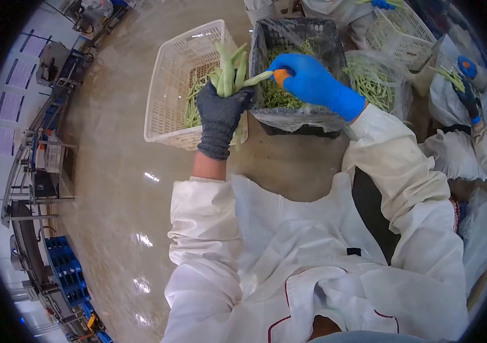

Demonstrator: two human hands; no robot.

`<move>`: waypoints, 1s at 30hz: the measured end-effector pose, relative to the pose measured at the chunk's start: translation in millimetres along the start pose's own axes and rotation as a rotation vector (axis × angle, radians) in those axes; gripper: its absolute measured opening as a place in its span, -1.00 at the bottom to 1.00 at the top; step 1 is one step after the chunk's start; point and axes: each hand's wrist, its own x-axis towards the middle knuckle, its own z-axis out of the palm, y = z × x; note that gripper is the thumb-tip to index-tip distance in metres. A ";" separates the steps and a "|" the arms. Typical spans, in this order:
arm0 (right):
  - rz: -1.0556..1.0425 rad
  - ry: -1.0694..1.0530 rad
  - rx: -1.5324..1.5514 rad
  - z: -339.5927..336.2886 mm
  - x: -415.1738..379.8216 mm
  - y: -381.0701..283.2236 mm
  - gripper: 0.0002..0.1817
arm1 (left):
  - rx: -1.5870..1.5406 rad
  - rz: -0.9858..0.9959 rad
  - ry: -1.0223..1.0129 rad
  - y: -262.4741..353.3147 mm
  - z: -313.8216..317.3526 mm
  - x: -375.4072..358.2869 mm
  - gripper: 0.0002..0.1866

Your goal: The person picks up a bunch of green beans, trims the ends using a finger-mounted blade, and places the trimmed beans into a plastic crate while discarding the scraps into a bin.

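My left hand (220,114), in a dark grey knitted glove, is closed around a bunch of flat green beans (229,71) over the white basket (156,91). My right hand (312,83), in a blue glove with an orange piece at the thumb, pinches the tip of one bean (257,79) that sticks out sideways from the bunch. Below my right hand, green trimmings (277,94) lie in a black crate (259,48) lined with clear plastic. More beans (193,108) lie in the white basket, partly hidden by my left hand.
At right stands a clear bag of green beans (372,83), with another white basket (406,48) behind it. Co-workers in white are at the top and right; one gloved hand (466,94) holds beans. Equipment (43,183) and blue crates (66,268) line the left wall.
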 end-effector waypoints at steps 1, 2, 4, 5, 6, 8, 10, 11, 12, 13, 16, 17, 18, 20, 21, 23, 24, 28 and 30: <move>0.005 -0.017 0.134 -1.7 2.1 1.0 -0.74 | -0.113 0.007 -0.010 1.9 3.4 -1.5 -0.67; 0.009 -0.035 0.268 -3.3 4.1 1.6 -0.74 | -0.236 -0.023 -0.034 4.5 7.4 -3.8 -0.67; 0.050 0.016 0.496 18.2 1.0 8.8 -0.78 | -0.480 -0.081 -0.083 30.3 14.5 -12.7 -0.66; 0.069 0.041 0.611 28.2 0.4 13.9 -0.76 | -0.431 -0.088 -0.061 33.4 12.7 -13.9 -0.68; 0.105 -0.002 0.352 27.3 2.1 20.0 -0.75 | -0.465 -0.039 -0.033 31.9 6.2 -10.1 -0.67; 0.179 -0.087 -0.161 15.2 2.4 42.9 -0.73 | -0.529 0.051 0.023 26.0 -20.4 1.7 -0.66; 0.211 -0.071 -0.540 8.0 -2.9 83.3 -0.73 | -0.961 0.082 0.105 27.5 -52.6 17.1 -0.66; 0.258 -0.077 -0.602 -0.3 -6.6 88.6 -0.74 | -0.881 0.110 0.204 25.5 -67.0 22.9 -0.64; 0.304 -0.084 -0.664 -7.8 -9.9 93.1 -0.75 | -0.799 0.138 0.303 22.9 -80.9 28.1 -0.62; 0.304 -0.050 -0.659 -13.6 -13.4 107.3 -0.76 | -0.662 0.075 0.413 7.4 -95.2 37.8 -0.61; 0.271 0.107 -0.686 -26.6 -7.0 129.7 -0.72 | -0.451 -0.056 0.627 -40.8 -118.4 61.9 -0.60; 0.248 0.181 -0.709 -27.6 -10.1 125.0 -0.70 | -0.502 -0.077 0.630 -47.7 -119.7 61.1 -0.62; 0.225 0.255 -0.730 -28.3 -11.7 118.5 -0.66 | -0.552 -0.099 0.632 -50.3 -120.2 59.0 -0.63; 0.209 0.267 -0.757 -29.3 -3.8 106.2 -0.59 | -0.555 -0.147 0.410 -24.1 -104.2 50.2 -0.61; 0.199 0.272 -0.769 -28.0 1.6 98.7 -0.55 | -0.563 -0.160 0.296 -8.9 -92.4 44.7 -0.61; 0.116 0.236 -0.551 -22.4 10.4 76.4 -0.56 | -0.572 -0.200 0.082 -5.1 -72.9 37.4 -0.60; 0.080 0.217 -0.446 -19.3 13.1 63.9 -0.56 | -0.574 -0.227 -0.019 -8.3 -62.4 34.0 -0.59; -0.097 0.046 0.134 0.6 27.3 27.4 -0.57 | -0.402 -0.285 -0.255 11.5 -21.7 5.9 -0.66; -0.088 -0.035 0.262 0.7 22.9 22.9 -0.59 | -0.257 -0.282 -0.332 5.5 -7.3 -0.2 -0.64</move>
